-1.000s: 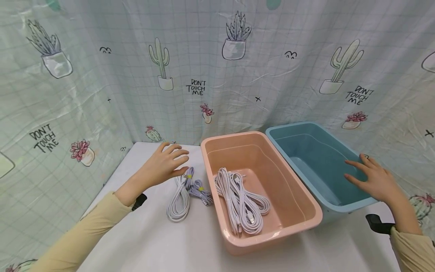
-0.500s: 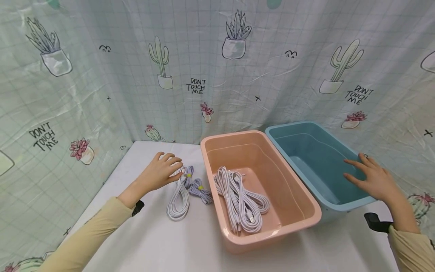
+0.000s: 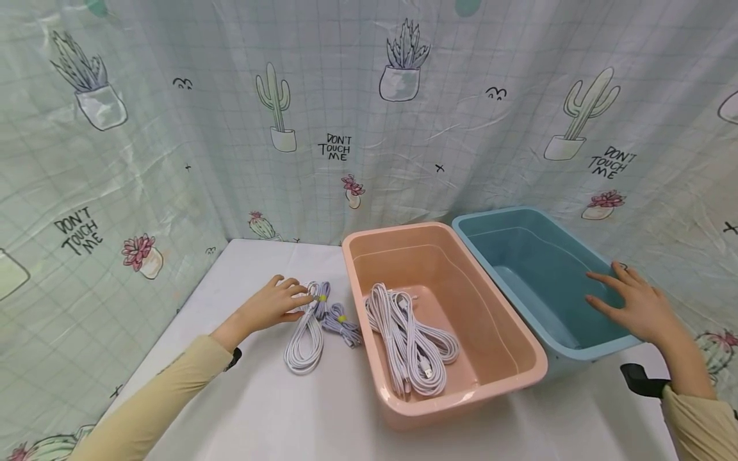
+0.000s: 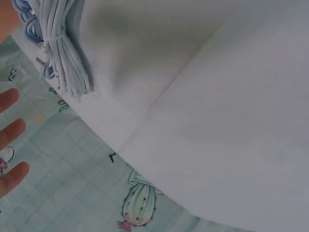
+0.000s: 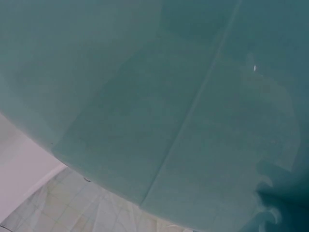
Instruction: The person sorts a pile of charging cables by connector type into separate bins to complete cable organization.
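Observation:
My left hand hovers low over the table, fingers apart and slightly bent, nothing in them. Its fingertips overlap the upper end of a white coiled cable in the head view. The left wrist view has this white cable at top left, with fingers at the left edge. Beside it lie two lavender cable bundles, one upright and one slanted, both with yellow ties. At the right, my right hand is spread over the near right rim of a blue bin, holding nothing.
A pink bin stands right of the loose cables, with several white coiled cables inside at its left. The blue bin adjoins it on the right. Behind the white table hangs a cactus-print curtain.
My left hand has come down and a little left, toward the white coiled cable on the table. My right hand has stayed over the blue bin's rim.

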`<action>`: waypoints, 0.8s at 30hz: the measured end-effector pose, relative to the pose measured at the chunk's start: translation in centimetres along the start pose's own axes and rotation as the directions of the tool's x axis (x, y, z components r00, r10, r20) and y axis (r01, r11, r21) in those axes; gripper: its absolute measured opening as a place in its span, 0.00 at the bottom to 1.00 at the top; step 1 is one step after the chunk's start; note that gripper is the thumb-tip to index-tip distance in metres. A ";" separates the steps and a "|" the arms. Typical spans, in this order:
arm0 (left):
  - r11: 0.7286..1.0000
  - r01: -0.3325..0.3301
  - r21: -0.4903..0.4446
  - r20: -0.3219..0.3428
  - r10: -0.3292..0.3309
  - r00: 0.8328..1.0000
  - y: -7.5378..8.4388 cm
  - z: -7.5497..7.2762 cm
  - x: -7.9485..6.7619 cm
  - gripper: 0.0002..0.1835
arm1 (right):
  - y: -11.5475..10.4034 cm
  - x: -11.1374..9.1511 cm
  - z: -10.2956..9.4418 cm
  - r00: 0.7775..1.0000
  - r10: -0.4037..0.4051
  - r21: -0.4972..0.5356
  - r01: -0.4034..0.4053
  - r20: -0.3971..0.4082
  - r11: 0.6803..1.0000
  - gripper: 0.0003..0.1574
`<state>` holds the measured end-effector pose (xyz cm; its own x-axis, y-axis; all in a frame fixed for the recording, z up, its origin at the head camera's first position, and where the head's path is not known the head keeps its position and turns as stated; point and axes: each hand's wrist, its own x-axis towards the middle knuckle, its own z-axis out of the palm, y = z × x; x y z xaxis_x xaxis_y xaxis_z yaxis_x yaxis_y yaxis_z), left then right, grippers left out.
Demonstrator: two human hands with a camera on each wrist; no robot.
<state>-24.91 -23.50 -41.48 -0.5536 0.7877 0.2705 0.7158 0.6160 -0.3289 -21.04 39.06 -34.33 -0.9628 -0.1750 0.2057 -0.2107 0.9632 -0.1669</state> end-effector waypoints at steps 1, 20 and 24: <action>1.000 -0.007 0.006 0.006 0.007 1.000 0.0 0.2 0.0 0.17 | 0.0 0.0 0.0 1.000 -0.001 0.001 0.001 0.001 1.000 0.38; 0.998 -0.036 0.042 0.111 0.031 0.993 0.4 2.7 0.1 0.19 | 0.0 -0.2 0.2 1.000 0.002 -0.004 -0.002 0.005 1.000 0.38; 0.998 -0.039 0.046 0.110 0.033 0.993 0.5 2.8 0.1 0.19 | 0.0 -0.2 0.1 1.000 0.001 -0.002 -0.001 0.003 1.000 0.38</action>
<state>-25.80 -23.03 -44.16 -0.5729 0.8042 0.1581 0.7162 0.5850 -0.3805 -20.86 39.03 -34.47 -0.9636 -0.1749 0.2023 -0.2096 0.9637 -0.1651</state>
